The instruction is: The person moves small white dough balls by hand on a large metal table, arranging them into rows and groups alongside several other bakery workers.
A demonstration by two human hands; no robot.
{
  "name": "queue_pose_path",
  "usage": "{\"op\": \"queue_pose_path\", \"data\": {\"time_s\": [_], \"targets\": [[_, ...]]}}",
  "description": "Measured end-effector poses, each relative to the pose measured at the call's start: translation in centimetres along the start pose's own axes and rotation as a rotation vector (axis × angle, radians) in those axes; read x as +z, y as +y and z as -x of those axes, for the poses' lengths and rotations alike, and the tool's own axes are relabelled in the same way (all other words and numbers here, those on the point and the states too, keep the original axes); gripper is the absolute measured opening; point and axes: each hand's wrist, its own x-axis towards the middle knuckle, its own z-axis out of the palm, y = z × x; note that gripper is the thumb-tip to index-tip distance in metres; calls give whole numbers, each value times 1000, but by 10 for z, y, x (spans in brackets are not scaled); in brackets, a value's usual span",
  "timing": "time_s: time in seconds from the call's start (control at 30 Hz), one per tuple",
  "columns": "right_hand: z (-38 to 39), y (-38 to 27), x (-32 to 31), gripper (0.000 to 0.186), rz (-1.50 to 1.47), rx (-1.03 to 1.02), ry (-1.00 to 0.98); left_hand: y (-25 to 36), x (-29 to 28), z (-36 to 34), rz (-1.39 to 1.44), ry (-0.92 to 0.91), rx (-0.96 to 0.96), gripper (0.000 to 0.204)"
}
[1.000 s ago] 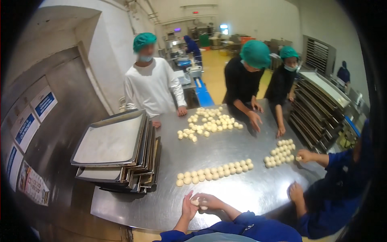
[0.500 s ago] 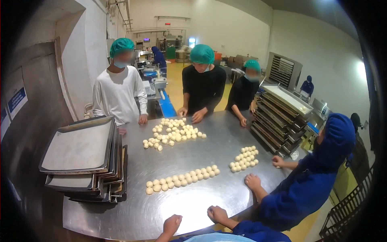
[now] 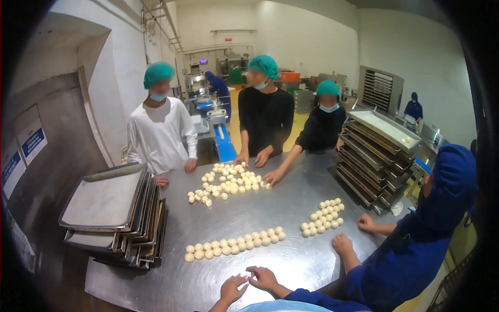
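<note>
Near the front edge of the steel table [image 3: 179, 283], my left hand [image 3: 233, 289] and my right hand [image 3: 263, 279] are close together, fingertips almost meeting. Both hold nothing, and their fingers are loosely stretched out. Just beyond them lie two rows of round, pale dough balls [image 3: 232, 246], untouched. To the right, a smaller group of dough balls [image 3: 322, 217] sits in front of a co-worker in blue, whose hands [image 3: 343, 244] rest loosely on the table. Across the table is a loose pile of dough balls [image 3: 226, 182], with two co-workers' hands [image 3: 274, 176] at its far and right edges.
Stacked baking trays [image 3: 106, 200] stand at the table's left. Another tray stack [image 3: 377, 151] rises at the far right. A co-worker in white [image 3: 161, 130] and two in black [image 3: 266, 119] stand along the far side. Behind them is a machine with a blue belt [image 3: 225, 144].
My hands have come together and their fingers have loosened from a curl. The co-worker in black at right has reached to the pile. The whole view has shifted slightly.
</note>
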Motion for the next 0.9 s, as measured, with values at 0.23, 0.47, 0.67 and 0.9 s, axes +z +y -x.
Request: {"op": "queue_pose_path", "data": {"time_s": [0.23, 0.47, 0.67, 0.9], "targets": [[52, 38, -75, 45, 119, 32, -81, -30, -66, 65, 223, -94, -6, 17], [1, 22, -1, 46, -93, 127, 5, -18, 18, -19, 284, 111, -131, 20], [-9, 46, -43, 46, 176, 61, -22, -63, -21, 44, 198, -114, -174, 23], [-27, 10, 9, 42, -62, 74, 162, -18, -7, -18, 173, 187, -52, 15]]}}
